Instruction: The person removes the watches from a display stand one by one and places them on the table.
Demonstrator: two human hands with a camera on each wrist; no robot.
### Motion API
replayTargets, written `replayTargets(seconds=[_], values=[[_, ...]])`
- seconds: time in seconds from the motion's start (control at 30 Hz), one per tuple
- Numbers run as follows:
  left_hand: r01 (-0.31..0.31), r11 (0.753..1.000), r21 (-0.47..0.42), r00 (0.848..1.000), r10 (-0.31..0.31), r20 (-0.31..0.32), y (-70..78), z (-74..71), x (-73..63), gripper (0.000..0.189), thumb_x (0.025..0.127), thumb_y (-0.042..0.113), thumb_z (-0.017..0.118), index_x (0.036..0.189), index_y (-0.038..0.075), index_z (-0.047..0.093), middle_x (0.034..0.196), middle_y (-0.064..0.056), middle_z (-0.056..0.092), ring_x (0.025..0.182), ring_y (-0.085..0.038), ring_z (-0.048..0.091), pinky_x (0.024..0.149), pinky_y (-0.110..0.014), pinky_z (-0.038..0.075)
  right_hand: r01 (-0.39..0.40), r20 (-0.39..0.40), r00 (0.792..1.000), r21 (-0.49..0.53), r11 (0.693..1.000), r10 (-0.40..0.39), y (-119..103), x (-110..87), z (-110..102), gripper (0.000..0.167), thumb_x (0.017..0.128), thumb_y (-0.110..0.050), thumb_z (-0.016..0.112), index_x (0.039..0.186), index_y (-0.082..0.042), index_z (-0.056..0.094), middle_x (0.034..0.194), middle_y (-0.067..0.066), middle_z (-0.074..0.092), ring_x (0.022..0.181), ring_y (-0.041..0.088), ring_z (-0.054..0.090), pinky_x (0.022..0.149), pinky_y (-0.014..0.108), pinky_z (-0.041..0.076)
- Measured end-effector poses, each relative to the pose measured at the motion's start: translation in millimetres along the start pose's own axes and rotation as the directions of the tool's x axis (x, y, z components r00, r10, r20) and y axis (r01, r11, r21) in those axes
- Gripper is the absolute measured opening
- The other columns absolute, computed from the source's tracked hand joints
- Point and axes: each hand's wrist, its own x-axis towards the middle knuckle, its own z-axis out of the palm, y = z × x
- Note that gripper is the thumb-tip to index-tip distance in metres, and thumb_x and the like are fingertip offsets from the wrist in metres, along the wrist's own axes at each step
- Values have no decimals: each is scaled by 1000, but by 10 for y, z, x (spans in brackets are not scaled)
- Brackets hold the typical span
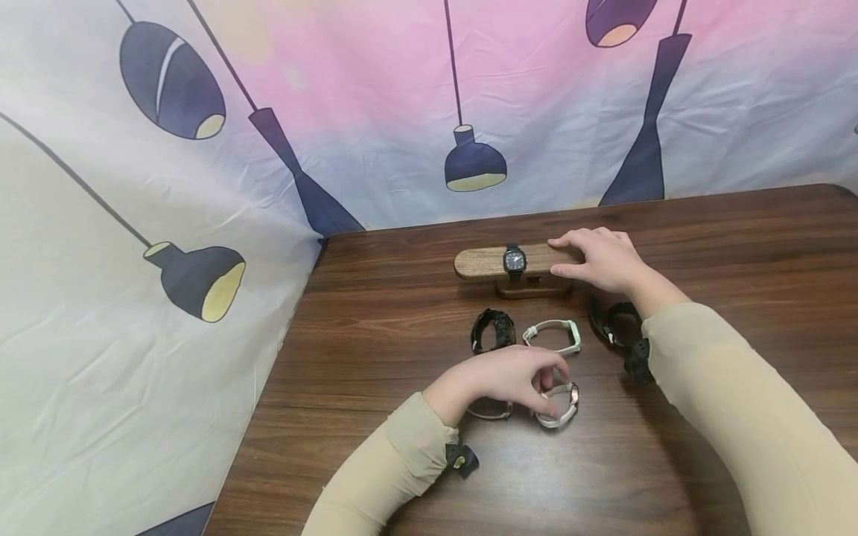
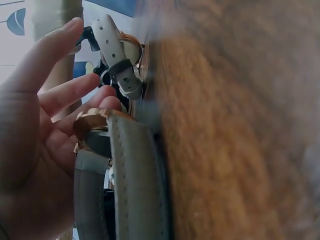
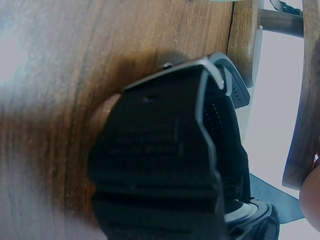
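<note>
My right hand (image 1: 599, 259) holds the right end of a wooden watch stand (image 1: 479, 263), thumb on the near side and fingers over the far edge. A square-faced black watch (image 1: 514, 260) sits around the stand's bar. My left hand (image 1: 512, 374) is at a white-strapped watch (image 1: 566, 413) with a rose-gold case. In the left wrist view its thumb and fingers are spread beside the perforated strap (image 2: 111, 47), without a visible pinch. Another pale-strapped watch (image 2: 135, 170) lies below that palm, mostly hidden by the hand in the head view.
A black watch (image 1: 492, 331) and a mint-green one (image 1: 574, 336) stand on the wooden table (image 1: 375, 320) between the hands and the stand. Under the right forearm is a chunky black watch (image 1: 622, 321), large in the right wrist view. A patterned cloth (image 1: 389, 134) hangs behind the table.
</note>
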Motion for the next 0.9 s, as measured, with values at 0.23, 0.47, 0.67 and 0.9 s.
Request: replayTargets(seconds=[0.23,0.47,0.67,0.9], values=[[5,998,-56,999,-7,-45,-3,-39,-17,50,79,35,75,120,14,55,91,10,55,76,4,53,71,-10,41,2,10,1000,-5,1000,-1,-10,5,-2,61,87,-56,56,134,-18,53,136,14,47,120,38,36,97,59,17],[-4,994,-110,997,-4,-73,-22,-57,-30,53,80,32,75,123,13,52,91,9,56,75,4,55,70,-11,42,4,13,1000,-10,1000,-4,-13,19,-6,61,86,-56,56,133,-18,53,135,13,47,120,38,37,97,60,17],[0,990,-142,995,-14,-99,-14,-101,-49,53,80,32,75,124,13,51,90,9,57,75,4,56,70,-12,43,5,11,1000,-14,1000,-5,-8,21,-7,61,86,-57,56,133,-18,53,135,13,48,120,38,37,97,59,18],[-10,983,-185,987,-20,-161,-26,-162,-80,55,80,31,75,126,13,51,93,5,59,77,2,56,70,-13,45,7,7,1000,-17,1000,-6,-16,15,-8,60,86,-55,57,132,-17,54,134,14,48,119,38,38,96,60,18]])
